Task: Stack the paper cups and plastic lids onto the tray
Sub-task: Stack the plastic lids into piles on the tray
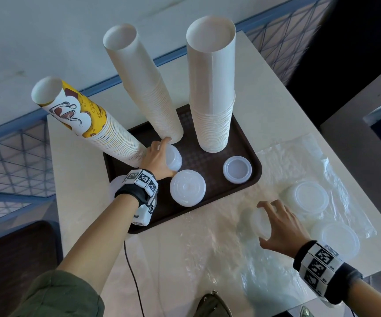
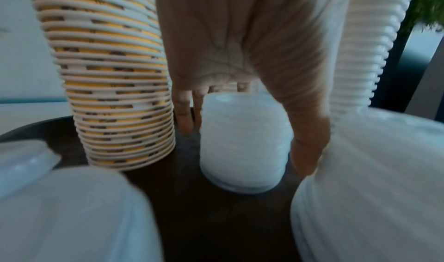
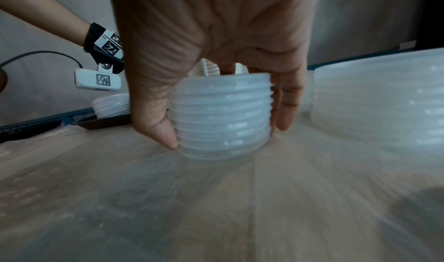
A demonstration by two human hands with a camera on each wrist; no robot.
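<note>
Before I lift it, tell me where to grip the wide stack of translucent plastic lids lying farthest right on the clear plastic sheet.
Grip the wide stack of translucent plastic lids by its ribbed side wall, coming down from above with thumb and fingers on opposite sides, low near the bottom lid. It sits flat on the clear plastic sheet, and its loosely nested lids could probably separate if pinched higher.

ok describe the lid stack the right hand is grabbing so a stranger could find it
Start at the dark tray; look right onto the clear plastic sheet. The small lid stack there sits under the right hand, narrower than the two wide stacks beside it.
</note>
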